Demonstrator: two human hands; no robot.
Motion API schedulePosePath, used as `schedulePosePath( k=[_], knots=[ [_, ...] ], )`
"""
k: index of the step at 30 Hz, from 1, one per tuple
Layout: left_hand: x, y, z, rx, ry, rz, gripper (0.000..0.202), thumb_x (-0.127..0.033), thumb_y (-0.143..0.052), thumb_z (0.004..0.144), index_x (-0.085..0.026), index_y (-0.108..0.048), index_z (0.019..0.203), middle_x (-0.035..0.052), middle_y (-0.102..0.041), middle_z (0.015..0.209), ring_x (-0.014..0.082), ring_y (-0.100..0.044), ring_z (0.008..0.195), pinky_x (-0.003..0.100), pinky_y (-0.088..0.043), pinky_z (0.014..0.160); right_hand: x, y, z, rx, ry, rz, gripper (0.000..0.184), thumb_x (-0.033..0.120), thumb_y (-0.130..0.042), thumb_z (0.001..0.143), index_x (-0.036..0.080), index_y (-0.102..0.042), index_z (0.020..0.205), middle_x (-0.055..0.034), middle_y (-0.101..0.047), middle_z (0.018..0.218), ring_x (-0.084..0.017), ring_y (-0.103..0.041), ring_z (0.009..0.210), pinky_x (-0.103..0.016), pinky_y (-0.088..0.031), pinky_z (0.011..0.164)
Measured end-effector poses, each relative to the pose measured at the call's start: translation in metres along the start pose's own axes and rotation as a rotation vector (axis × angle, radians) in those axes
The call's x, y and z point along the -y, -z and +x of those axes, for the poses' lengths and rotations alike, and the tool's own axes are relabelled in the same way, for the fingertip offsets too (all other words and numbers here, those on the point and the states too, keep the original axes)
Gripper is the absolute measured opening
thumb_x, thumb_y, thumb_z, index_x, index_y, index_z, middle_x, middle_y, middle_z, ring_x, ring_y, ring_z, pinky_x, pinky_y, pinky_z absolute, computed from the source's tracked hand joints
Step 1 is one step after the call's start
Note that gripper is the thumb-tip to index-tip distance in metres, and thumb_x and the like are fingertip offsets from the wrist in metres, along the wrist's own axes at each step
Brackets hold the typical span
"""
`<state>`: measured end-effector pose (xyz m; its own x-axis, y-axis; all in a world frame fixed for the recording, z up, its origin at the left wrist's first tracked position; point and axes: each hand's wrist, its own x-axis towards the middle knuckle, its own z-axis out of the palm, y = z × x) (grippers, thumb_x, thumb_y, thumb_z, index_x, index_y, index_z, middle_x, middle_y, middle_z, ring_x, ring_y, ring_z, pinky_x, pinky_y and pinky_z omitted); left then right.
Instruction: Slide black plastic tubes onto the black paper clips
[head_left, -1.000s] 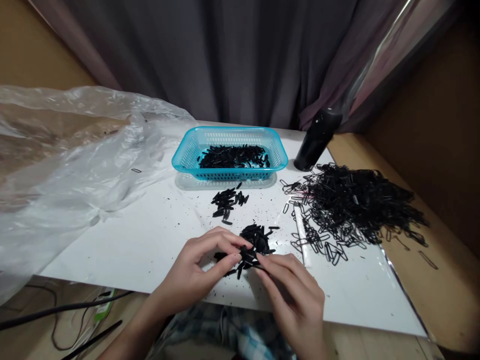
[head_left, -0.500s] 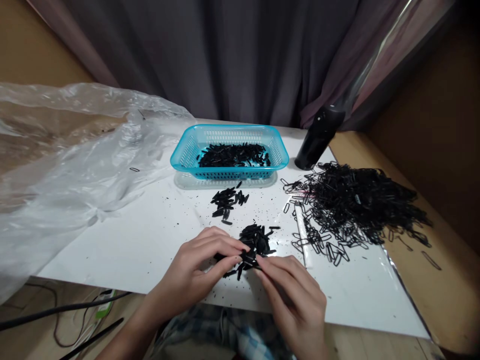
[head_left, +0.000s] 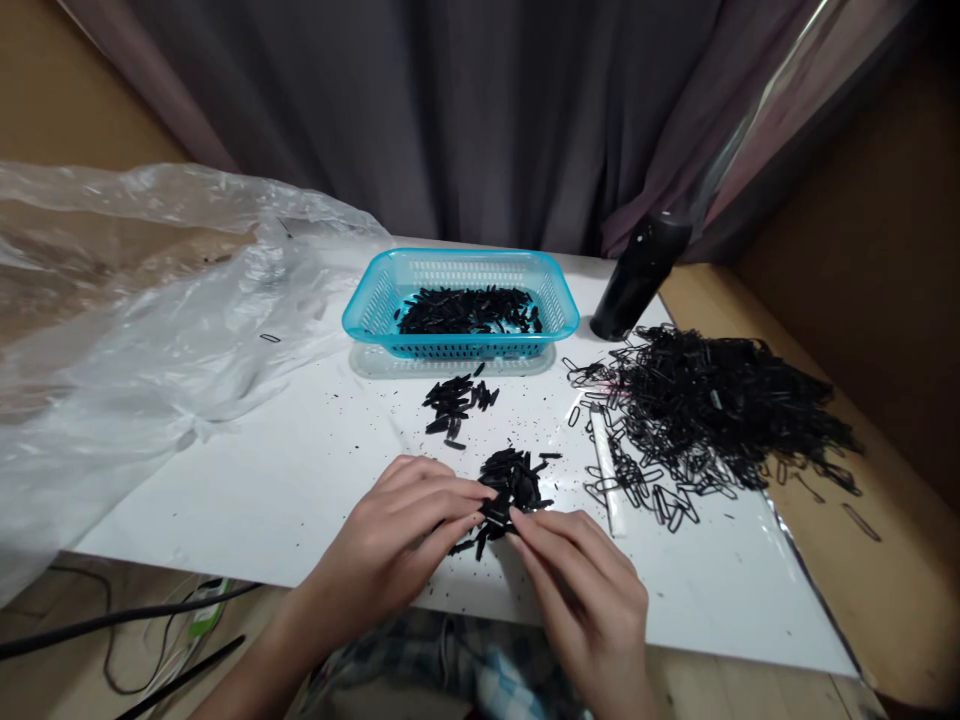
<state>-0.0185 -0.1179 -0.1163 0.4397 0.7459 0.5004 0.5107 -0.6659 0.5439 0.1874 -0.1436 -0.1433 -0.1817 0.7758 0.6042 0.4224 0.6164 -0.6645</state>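
Observation:
My left hand [head_left: 412,520] and my right hand [head_left: 589,580] meet fingertip to fingertip above the near pile of short black strips [head_left: 517,475]. Thumb and fingers of each hand are pinched together. Between them is what looks like a small black strip [head_left: 495,515], hard to separate from the dark pile behind it. A smaller cluster of similar strips [head_left: 450,400] lies just beyond. Behind that, a blue perforated basket [head_left: 461,342] holds many more strips and rests on a pale translucent tray [head_left: 375,362].
A tangled heap of thin black loops [head_left: 720,400] spreads at the right, near a white strip [head_left: 606,470]. A black cylinder [head_left: 637,280] leans behind it. Clear plastic sheeting [head_left: 187,330] covers the left. Cables [head_left: 90,632] run below the white tabletop [head_left: 300,500].
Both hands stay pinched over the near pile, with only slight finger shifts. The piles and basket have not visibly changed.

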Motion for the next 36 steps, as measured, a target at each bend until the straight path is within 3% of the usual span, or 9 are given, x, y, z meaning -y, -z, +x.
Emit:
schedulePosePath(
  k=[13, 26, 32, 36],
  knots=[
    [0.003, -0.003, -0.005, 0.004, -0.068, 0.157, 0.014, -0.008, -0.063, 0.092, -0.020, -0.068, 0.099, 0.0038, -0.078, 0.112, 0.0185, -0.065, 0.093, 0.032, -0.046, 0.088, 0.000, -0.001, -0.004, 0.036, -0.092, 0.047, 0.032, 0.008, -0.057, 0.096, 0.020, -0.068, 0.124, -0.0061, -0.073, 0.099, -0.016, -0.068, 0.088, -0.030, -0.059, 0.073],
    [-0.002, -0.001, 0.002, -0.019, 0.021, -0.265, 0.008, -0.015, -0.075, 0.087, -0.019, -0.068, 0.088, 0.0087, -0.080, 0.102, 0.0191, -0.070, 0.087, 0.031, -0.058, 0.081, -0.001, 0.001, -0.007, 0.002, -0.191, 0.127, 0.031, 0.008, -0.055, 0.097, 0.022, -0.069, 0.120, -0.0050, -0.077, 0.104, -0.016, -0.073, 0.090, -0.026, -0.061, 0.078],
    [-0.003, -0.001, 0.002, -0.004, 0.006, -0.280, 0.012, -0.008, -0.073, 0.086, -0.019, -0.069, 0.090, 0.0090, -0.080, 0.101, 0.0186, -0.071, 0.086, 0.031, -0.058, 0.081, -0.001, -0.001, -0.005, -0.031, -0.204, 0.119, 0.030, 0.009, -0.055, 0.097, 0.022, -0.069, 0.119, -0.0040, -0.076, 0.095, -0.014, -0.073, 0.081, -0.023, -0.060, 0.072],
    [-0.009, -0.007, 0.001, -0.111, 0.045, -0.257, 0.016, -0.004, -0.069, 0.084, -0.019, -0.068, 0.087, 0.0088, -0.080, 0.095, 0.0193, -0.071, 0.083, 0.032, -0.058, 0.077, 0.000, 0.000, -0.005, 0.000, -0.197, 0.128, 0.030, 0.011, -0.056, 0.097, 0.023, -0.069, 0.121, -0.0058, -0.075, 0.098, -0.017, -0.072, 0.086, -0.027, -0.060, 0.074]
  ],
)
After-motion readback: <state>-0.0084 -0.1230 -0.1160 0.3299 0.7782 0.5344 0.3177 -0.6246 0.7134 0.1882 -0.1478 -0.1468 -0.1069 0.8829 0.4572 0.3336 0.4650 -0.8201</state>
